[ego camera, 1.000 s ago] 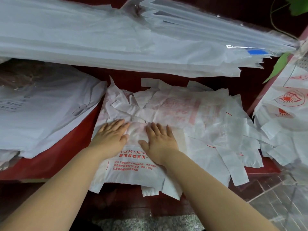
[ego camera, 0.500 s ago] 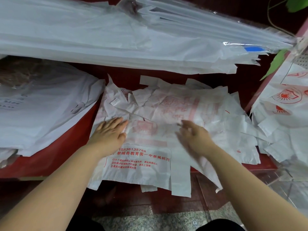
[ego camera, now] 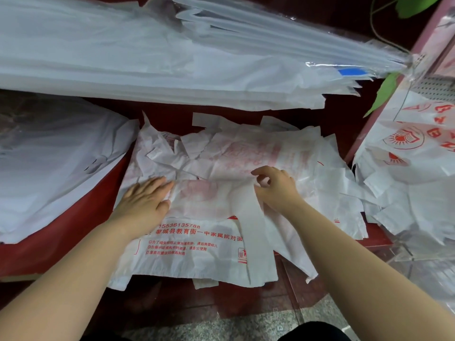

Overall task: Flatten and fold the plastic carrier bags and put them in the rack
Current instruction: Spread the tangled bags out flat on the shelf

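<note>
A white carrier bag with red print [ego camera: 197,242] lies on top of a loose pile of similar bags [ego camera: 283,148] on a red shelf [ego camera: 61,237]. My left hand [ego camera: 145,203] presses flat on the bag's left part, fingers straight. My right hand [ego camera: 275,188] is at the bag's upper right, its fingers curled and pinching the top of a white handle strip [ego camera: 253,230] that runs down over the bag.
A thick stack of long white bags [ego camera: 147,60] lies on the shelf level above. Another stack of white bags [ego camera: 49,163] sits at the left. Bags with red sun logos [ego camera: 413,153] hang over at the right. Stone floor [ego camera: 221,326] shows below.
My right hand slid from beside the left hand out to the right, then curled onto the handle strip. More of the bag's red print is uncovered. The left hand stayed pressing.
</note>
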{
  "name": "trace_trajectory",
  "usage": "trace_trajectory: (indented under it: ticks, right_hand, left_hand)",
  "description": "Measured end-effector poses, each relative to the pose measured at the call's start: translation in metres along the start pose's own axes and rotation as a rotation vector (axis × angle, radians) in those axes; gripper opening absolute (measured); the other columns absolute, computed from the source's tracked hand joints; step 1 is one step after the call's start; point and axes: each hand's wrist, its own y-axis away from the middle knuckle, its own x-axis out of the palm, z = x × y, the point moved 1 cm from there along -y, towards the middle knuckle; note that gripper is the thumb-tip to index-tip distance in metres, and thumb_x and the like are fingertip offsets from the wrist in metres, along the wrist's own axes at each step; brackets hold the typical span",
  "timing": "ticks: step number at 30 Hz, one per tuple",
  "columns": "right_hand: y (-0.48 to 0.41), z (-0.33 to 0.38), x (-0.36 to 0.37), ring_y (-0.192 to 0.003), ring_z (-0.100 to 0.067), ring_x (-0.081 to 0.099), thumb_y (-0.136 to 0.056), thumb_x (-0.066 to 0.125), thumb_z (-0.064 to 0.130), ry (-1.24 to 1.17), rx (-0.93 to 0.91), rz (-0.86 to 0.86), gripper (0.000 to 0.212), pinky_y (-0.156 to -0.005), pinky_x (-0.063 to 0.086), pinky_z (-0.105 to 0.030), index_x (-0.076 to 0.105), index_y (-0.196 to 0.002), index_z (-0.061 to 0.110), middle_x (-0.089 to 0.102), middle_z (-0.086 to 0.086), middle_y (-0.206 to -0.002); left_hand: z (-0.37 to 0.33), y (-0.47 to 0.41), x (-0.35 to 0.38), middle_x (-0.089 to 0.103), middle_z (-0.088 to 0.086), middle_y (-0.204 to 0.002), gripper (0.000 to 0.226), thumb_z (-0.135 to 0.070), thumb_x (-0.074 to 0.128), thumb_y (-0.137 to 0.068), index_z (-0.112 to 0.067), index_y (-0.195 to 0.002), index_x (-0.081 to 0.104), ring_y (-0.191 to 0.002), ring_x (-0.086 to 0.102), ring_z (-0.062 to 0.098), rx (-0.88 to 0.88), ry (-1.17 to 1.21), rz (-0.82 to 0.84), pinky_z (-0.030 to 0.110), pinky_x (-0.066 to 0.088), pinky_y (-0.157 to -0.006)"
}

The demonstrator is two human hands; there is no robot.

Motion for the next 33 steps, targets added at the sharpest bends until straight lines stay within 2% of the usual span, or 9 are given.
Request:
trace_trajectory:
  ticks: [7, 11, 14, 16, 19, 22, 27, 31, 33]
  right_hand:
    - [-0.017, -0.003, 0.001, -0.081, -0.018, 0.059, -0.084, 0.051, -0.002, -0.256, 0.047, 0.035, 0.022, -0.072, 0.048, -0.024, 0.068, -0.091, 0.01, 0.065, -0.001, -0.086]
    - [-0.014, -0.016, -0.014, -0.044, -0.005, 0.054, -0.084, 0.047, -0.011, -0.53, 0.085, 0.087, 0.028, -0.048, 0.044, -0.01, 0.064, -0.075, 0.009, 0.057, 0.007, -0.05]
    - [-0.012, -0.022, -0.017, -0.036, -0.003, 0.053, -0.085, 0.047, -0.014, -0.678, 0.14, 0.093, 0.032, -0.046, 0.046, -0.013, 0.061, -0.068, 0.01, 0.058, 0.002, -0.048]
    - [-0.011, -0.024, -0.018, -0.044, 0.001, 0.055, -0.086, 0.045, -0.012, -0.587, 0.154, 0.018, 0.03, -0.052, 0.045, -0.015, 0.061, -0.072, 0.01, 0.062, 0.006, -0.055]
    - [-0.004, -0.017, -0.016, -0.093, -0.009, 0.057, -0.091, 0.044, 0.001, -0.307, 0.045, -0.088, 0.026, -0.07, 0.037, -0.015, 0.064, -0.106, 0.009, 0.063, -0.001, -0.106]
    - [0.015, 0.003, -0.002, -0.132, -0.015, 0.034, -0.095, 0.045, 0.019, -0.043, -0.266, 0.059, 0.038, -0.106, 0.023, -0.021, 0.047, -0.132, 0.013, 0.039, -0.002, -0.143]
    - [0.036, 0.011, 0.032, -0.143, -0.015, 0.002, -0.092, 0.022, 0.051, 0.378, -0.334, 0.309, 0.062, -0.114, -0.003, -0.033, 0.016, -0.146, 0.022, 0.006, -0.001, -0.156]
    - [0.03, 0.006, 0.035, -0.143, -0.015, -0.001, -0.094, 0.018, 0.056, 0.455, -0.332, 0.317, 0.061, -0.114, -0.007, -0.036, 0.012, -0.147, 0.025, 0.002, 0.002, -0.156]
    - [0.028, 0.002, 0.034, -0.143, -0.016, 0.004, -0.085, 0.01, 0.063, 0.447, -0.341, 0.263, 0.073, -0.114, -0.005, -0.036, 0.018, -0.146, 0.024, 0.008, 0.0, -0.156]
  left_hand:
    - [-0.001, 0.0, 0.0, -0.009, -0.007, -0.155, 0.051, -0.027, 0.019, -0.101, -0.027, -0.146, -0.005, -0.142, -0.008, 0.007, -0.001, -0.008, 0.0, 0.025, -0.005, -0.112]
    - [-0.002, 0.0, -0.001, -0.008, -0.007, -0.155, 0.05, -0.033, 0.013, -0.099, -0.027, -0.146, -0.003, -0.142, -0.007, 0.008, 0.0, -0.009, 0.009, 0.025, -0.003, -0.113]
    - [-0.001, 0.001, -0.002, -0.007, -0.008, -0.155, 0.069, -0.042, 0.0, -0.08, -0.028, -0.147, -0.001, -0.142, -0.006, 0.007, 0.0, -0.003, 0.021, 0.025, -0.003, -0.113]
    - [-0.002, 0.001, 0.0, -0.007, -0.008, -0.155, 0.062, -0.041, 0.001, -0.086, -0.027, -0.147, -0.002, -0.142, -0.007, 0.007, -0.003, -0.013, 0.022, 0.026, -0.004, -0.113]
    - [-0.001, -0.001, 0.001, -0.008, -0.007, -0.155, 0.05, -0.027, 0.017, -0.1, -0.027, -0.146, -0.002, -0.141, -0.008, 0.007, -0.002, 0.002, 0.007, 0.025, -0.005, -0.113]
    - [0.001, -0.003, 0.002, -0.008, -0.007, -0.155, 0.051, -0.024, 0.019, -0.1, -0.027, -0.147, -0.002, -0.141, -0.008, 0.007, 0.005, 0.008, 0.004, 0.026, -0.005, -0.113]
    - [0.002, -0.008, -0.002, -0.006, -0.006, -0.155, 0.05, -0.021, 0.019, -0.101, -0.026, -0.147, 0.001, -0.142, -0.007, 0.008, 0.007, 0.059, 0.056, 0.024, -0.004, -0.112]
    - [0.005, -0.016, -0.01, -0.001, -0.005, -0.156, 0.048, -0.024, 0.024, -0.101, -0.026, -0.147, 0.009, -0.142, -0.001, 0.011, 0.025, 0.075, 0.081, 0.024, 0.001, -0.112]
    - [0.009, -0.014, -0.014, 0.015, -0.005, -0.154, 0.045, -0.02, 0.034, -0.099, -0.021, -0.144, 0.027, -0.14, 0.014, 0.014, 0.032, 0.236, -0.069, 0.021, 0.011, -0.109]
